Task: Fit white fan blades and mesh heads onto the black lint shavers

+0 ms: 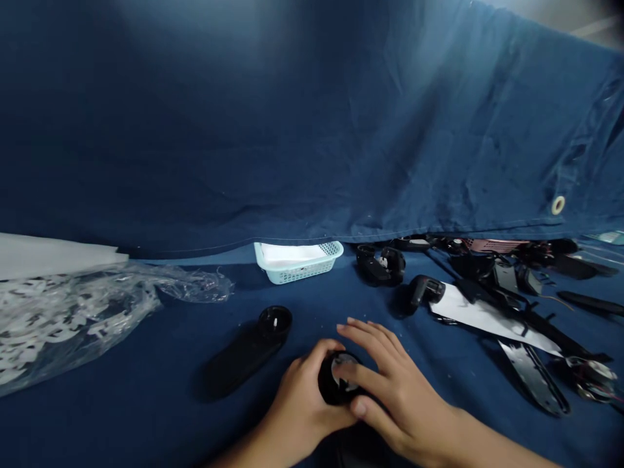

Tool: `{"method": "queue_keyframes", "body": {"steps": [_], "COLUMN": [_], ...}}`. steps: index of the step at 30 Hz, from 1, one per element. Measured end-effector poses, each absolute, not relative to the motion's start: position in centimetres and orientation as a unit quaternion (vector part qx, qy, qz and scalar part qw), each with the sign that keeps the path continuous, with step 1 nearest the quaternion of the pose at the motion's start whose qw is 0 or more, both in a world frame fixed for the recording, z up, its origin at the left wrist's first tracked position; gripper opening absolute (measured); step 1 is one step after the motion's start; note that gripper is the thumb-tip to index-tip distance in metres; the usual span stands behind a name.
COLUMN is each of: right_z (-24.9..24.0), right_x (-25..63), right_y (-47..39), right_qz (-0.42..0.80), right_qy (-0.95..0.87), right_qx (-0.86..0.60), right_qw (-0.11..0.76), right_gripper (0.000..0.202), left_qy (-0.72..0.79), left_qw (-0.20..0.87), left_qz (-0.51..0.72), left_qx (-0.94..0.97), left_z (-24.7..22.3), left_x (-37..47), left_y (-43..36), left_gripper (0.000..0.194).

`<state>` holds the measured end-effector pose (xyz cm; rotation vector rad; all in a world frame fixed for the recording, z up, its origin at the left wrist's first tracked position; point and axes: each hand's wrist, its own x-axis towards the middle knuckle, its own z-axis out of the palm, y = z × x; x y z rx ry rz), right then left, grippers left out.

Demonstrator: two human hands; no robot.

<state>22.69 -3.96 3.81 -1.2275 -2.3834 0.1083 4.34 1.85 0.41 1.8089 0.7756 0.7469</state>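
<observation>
Near the bottom middle, my left hand (pixel 307 403) curls round a black round-headed plastic part (pixel 325 380), whose lower end runs down toward me. A pale round piece (pixel 347 363) with dark marks sits in its top opening; the exact kind of either one cannot be made out. My right hand (pixel 390 380) leans over from the right with its fingers spread. Its index fingertip touches the pale piece, and the thumb rests by the black part's near rim. To the left, a similar black part (pixel 248 351) lies on the blue cloth (pixel 160 396).
A light-blue basket (pixel 302 273) holding white sheets stands beyond my hands. At left lies a clear plastic bag (pixel 82 318) of white pieces. Black curved parts (pixel 383 265), a white sheet (pixel 487 316) and several loose parts crowd the right. A hanging blue cloth (pixel 292 130) borders the back.
</observation>
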Motion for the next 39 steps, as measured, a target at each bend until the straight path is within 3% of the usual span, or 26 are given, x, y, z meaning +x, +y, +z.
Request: {"method": "queue_keyframes", "body": {"steps": [4, 8, 11, 22, 35, 39], "right_z": [5.0, 4.4, 3.7, 3.7, 3.6, 4.6], "right_x": [22.6, 23.2, 23.6, 23.9, 23.8, 22.7], "right_y": [-3.0, -3.9, -4.7, -3.9, -5.0, -3.9], "right_qz": [0.109, 0.234, 0.254, 0.205, -0.009, -0.051], "right_qy": [-0.815, -0.734, -0.714, -0.733, -0.869, -0.861], "right_qx": [-0.516, -0.558, -0.556, -0.573, -0.458, -0.47], "right_qw": [0.241, 0.31, 0.342, 0.302, 0.188, 0.19], "right_gripper": [0.031, 0.041, 0.04, 0.038, 0.037, 0.029], "left_qy": [0.339, 0.39, 0.409, 0.408, 0.359, 0.358], "left_qw": [0.487, 0.463, 0.464, 0.464, 0.467, 0.481], "left_qz": [0.278, 0.259, 0.241, 0.235, 0.296, 0.307], "left_qx": [0.755, 0.752, 0.748, 0.751, 0.752, 0.739], "left_z": [0.4, 0.6, 0.7, 0.7, 0.5, 0.0], "left_x": [4.3, 4.2, 4.1, 4.3, 4.2, 4.3], "left_y": [1.8, 1.4, 1.2, 1.3, 1.2, 1.1], "left_gripper": [0.054, 0.062, 0.065, 0.064, 0.059, 0.057]}}
